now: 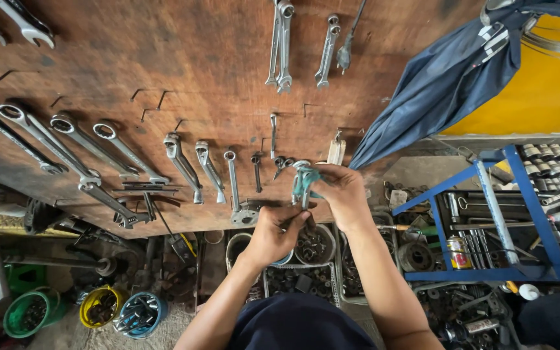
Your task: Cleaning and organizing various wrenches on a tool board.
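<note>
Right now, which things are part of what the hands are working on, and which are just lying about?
In hand:
left hand
right hand
teal-handled pliers

Lying about:
wrenches hung on the wooden board
tubs of nuts
blue rack
folded umbrella
coloured buckets

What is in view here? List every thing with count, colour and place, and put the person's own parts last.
wooden board: one, brown, fills the upper view.
spanners: over a dozen, silver, hung in rows on the board.
folded umbrella: one, dark blue, leaning at upper right.
yellow wall: one, upper right.
blue rack: one, at right, holding sockets and metal tools.
spray can: one, red and yellow, on the rack.
buckets: three, green, yellow, blue, lower left, with small parts.
wire basket: one, grey, below the hands, with metal parts.
pliers: one, teal handles, held at the board's lower edge.
left hand: on the pliers from below.
right hand: gripping the pliers from the right.
</note>
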